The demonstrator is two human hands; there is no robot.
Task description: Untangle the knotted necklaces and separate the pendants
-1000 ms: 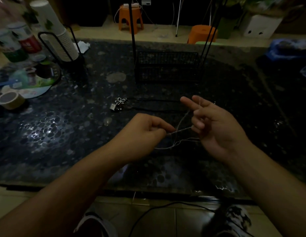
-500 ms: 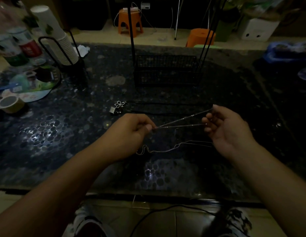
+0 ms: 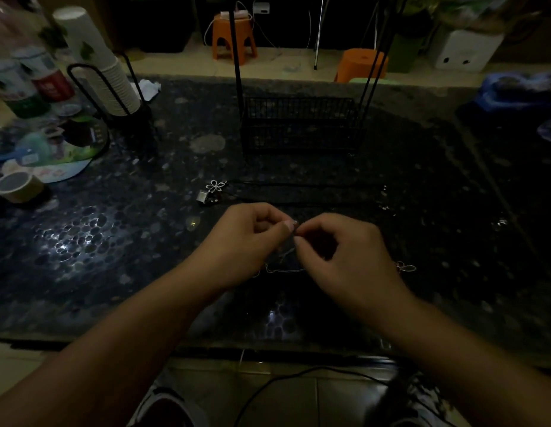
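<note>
Fingertips of left hand (image 3: 248, 238) and right hand (image 3: 345, 251) meet, both pinching the silver chain (image 3: 283, 268) at one point; slack droops beneath toward the table (image 3: 422, 211); flower pendant (image 3: 214, 185) lies apart, far-left.

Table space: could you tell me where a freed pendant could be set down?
Bare stone lies left of the left hand, below the flower pendant, and right of the right hand beyond the chain loop. The far left corner, around the cups and tape, is crowded.
</note>
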